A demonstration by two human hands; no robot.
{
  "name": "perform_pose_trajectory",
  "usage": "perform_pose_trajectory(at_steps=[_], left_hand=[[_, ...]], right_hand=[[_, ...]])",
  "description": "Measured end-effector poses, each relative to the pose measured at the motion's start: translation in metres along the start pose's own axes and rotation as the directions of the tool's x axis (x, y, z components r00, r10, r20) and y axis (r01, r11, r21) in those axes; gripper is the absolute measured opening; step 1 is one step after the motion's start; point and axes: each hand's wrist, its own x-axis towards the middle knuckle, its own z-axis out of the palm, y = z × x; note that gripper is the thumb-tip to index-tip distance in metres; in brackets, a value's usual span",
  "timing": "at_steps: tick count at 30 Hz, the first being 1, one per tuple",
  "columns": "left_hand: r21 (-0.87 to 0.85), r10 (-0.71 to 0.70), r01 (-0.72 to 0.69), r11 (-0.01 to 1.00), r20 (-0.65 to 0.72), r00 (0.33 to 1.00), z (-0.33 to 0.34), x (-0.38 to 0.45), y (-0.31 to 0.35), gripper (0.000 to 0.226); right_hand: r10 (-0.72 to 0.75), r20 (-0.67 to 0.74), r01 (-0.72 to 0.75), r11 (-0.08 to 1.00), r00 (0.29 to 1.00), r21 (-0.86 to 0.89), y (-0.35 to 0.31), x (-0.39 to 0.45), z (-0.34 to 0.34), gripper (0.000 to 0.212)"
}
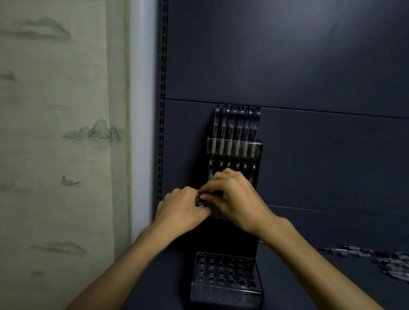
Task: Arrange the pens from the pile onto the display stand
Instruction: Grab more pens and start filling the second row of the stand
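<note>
While both hands meet at the display stand (230,230) middle tier, left hand (182,209) grips a bundle of pens (200,202), ends toward the viewer; right hand (234,197) pinches there; pen pile (383,260) lies far right.

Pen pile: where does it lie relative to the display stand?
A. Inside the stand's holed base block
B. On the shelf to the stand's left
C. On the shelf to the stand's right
C: the pen pile lies on the shelf right of the display stand.
</note>
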Motion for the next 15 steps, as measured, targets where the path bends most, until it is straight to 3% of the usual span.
perform_pose_trajectory(at_steps=[8,15], left_hand=[[0.009,0.004,-0.004,1.000,0.022,1.000,-0.005,0.005,-0.019,0.023],[-0.003,0.012,-0.012,1.000,0.021,1.000,-0.004,0.006,-0.013,0.023]], right_hand=[[0.054,0.011,-0.054,0.998,0.998,-0.037,0.020,-0.008,-0.009,0.020],[-0.086,0.038,0.091,0.983,0.996,-0.159,0.007,-0.004,0.001,0.018]])
